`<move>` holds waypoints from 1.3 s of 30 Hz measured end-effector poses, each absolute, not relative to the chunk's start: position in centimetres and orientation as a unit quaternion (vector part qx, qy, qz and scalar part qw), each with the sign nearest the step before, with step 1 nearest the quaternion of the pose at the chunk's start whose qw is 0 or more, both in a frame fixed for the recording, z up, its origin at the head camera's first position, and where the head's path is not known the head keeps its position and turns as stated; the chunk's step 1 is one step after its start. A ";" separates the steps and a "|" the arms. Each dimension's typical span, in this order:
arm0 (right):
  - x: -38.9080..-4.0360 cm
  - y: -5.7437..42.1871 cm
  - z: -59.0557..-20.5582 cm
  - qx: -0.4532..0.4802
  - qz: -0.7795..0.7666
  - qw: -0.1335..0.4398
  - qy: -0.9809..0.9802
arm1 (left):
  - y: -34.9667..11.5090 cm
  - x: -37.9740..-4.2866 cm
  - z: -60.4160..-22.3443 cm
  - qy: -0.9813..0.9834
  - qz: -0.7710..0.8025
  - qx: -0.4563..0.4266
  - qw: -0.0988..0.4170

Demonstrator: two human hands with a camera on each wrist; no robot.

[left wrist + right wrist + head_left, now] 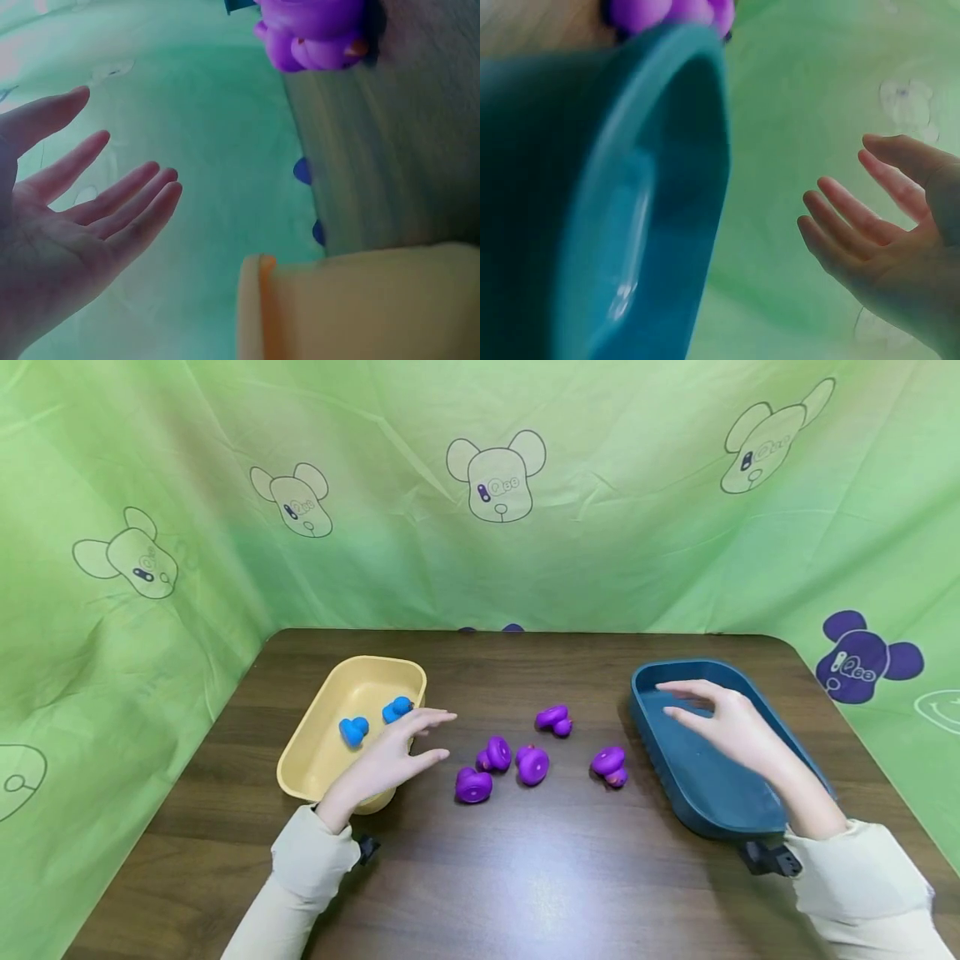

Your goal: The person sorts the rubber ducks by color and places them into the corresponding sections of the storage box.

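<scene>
The person's left hand [390, 753] hangs above the right rim of the yellow tray [375, 681], fingers loosely extended toward the desk's right edge, thumb well apart. The right hand [720, 720] hovers over the blue tray [690, 781], fingers reaching leftward and gently bent, thumb apart. Both hands are relaxed and hold nothing.

Five purple toys [533, 767] lie on the desk [480, 677] between the two trays, three grouped closely; two blue toys [353, 732] lie in the yellow tray. The two rightmost purple toys point their small ends toward the desk's near right corner; the others point theirs roughly left or toward the far edge. Each tray's long axis runs from far to near, the yellow tray near the left edge, the blue near the right.
</scene>
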State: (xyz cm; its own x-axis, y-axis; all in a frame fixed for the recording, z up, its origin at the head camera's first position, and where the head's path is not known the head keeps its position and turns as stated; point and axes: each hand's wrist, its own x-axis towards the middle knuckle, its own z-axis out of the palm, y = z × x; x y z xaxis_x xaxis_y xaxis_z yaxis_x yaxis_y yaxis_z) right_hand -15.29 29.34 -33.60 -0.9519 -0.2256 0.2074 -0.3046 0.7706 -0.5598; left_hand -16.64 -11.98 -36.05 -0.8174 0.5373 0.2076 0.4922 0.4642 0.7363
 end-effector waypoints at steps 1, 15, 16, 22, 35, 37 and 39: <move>-15.2 29.9 -33.7 0.137 0.306 0.066 -0.940 | -11.8 -16.6 -36.1 0.855 0.418 0.304 0.031; -13.7 35.6 -35.7 0.047 0.295 0.091 -0.950 | -10.3 -16.6 -37.6 0.880 0.305 0.358 0.068; -13.6 35.9 -35.9 0.044 0.298 0.098 -0.948 | -10.2 -16.6 -37.6 0.880 0.301 0.360 0.070; -12.8 37.8 -36.8 0.040 0.324 0.123 -0.937 | -9.9 -16.6 -38.1 0.882 0.294 0.352 0.103; -12.1 40.7 -38.1 0.009 0.339 0.095 -0.936 | -9.4 -16.8 -39.3 0.886 0.265 0.352 0.146; -12.0 41.0 -38.4 0.006 0.340 0.091 -0.936 | -9.3 -16.9 -39.4 0.885 0.264 0.351 0.154; -11.9 41.3 -38.7 0.004 0.338 0.090 -0.937 | -9.3 -16.9 -39.5 0.885 0.264 0.349 0.160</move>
State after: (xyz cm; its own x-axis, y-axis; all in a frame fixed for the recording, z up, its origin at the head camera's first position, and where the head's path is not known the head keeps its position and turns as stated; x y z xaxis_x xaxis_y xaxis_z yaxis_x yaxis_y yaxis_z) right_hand -11.93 41.35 -38.66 -0.9839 0.0533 0.1707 -0.0679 0.7716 -0.6325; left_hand -16.90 -9.26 -39.53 -0.7050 0.7023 -0.0993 0.5330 0.6169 0.5791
